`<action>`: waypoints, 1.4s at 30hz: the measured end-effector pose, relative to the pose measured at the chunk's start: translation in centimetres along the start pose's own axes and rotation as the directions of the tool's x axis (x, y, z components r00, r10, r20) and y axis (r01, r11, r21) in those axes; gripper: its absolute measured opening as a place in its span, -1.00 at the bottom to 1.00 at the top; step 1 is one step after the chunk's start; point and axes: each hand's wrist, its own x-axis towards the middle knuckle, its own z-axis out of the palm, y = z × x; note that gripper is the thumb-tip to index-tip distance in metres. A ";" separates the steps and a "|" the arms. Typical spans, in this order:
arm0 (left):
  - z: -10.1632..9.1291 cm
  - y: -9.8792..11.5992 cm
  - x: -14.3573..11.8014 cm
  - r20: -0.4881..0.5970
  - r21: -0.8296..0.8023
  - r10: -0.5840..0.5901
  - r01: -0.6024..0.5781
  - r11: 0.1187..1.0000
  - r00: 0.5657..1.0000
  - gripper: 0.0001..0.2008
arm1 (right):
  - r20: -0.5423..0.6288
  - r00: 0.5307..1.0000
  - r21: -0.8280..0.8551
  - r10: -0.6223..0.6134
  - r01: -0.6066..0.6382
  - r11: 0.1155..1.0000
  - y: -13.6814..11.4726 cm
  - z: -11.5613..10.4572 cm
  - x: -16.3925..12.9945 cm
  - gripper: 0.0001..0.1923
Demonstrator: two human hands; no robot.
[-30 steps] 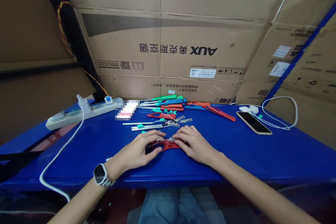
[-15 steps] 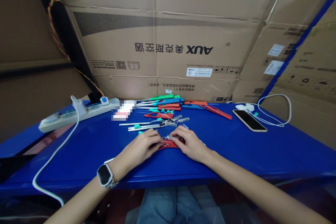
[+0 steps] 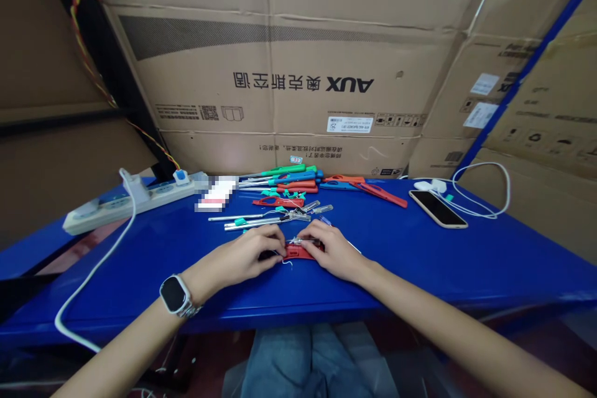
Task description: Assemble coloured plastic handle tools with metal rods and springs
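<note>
Your left hand presses its fingertips onto the left end of the red plastic piece, which lies flat on the blue table at 6 o'clock from the pile of coloured tools. Your right hand pinches its right end, where a thin wire sits. It looks light, stiff and thin; hold it by the ends, since the wire may bend.

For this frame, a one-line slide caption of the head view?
Both hands, left hand and right hand, hold a red plastic piece on the blue table.
</note>
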 end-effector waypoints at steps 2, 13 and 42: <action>-0.2 -0.1 0.2 0.020 -0.008 0.016 -0.016 1.000 1.000 -0.86 | 0.002 1.000 -0.004 0.004 -0.004 1.000 0.0 0.0 0.0 -0.86; -0.7 0.1 1.1 -0.014 0.095 0.056 -0.055 0.994 0.998 -0.80 | 0.004 1.000 -0.018 -0.006 0.006 1.000 -0.2 -0.1 0.0 -0.86; 2.6 1.5 -1.0 -0.164 0.164 0.049 -0.022 0.986 0.985 -0.72 | 0.020 0.995 -0.147 -0.099 0.100 0.984 -0.9 -0.8 -0.6 -0.84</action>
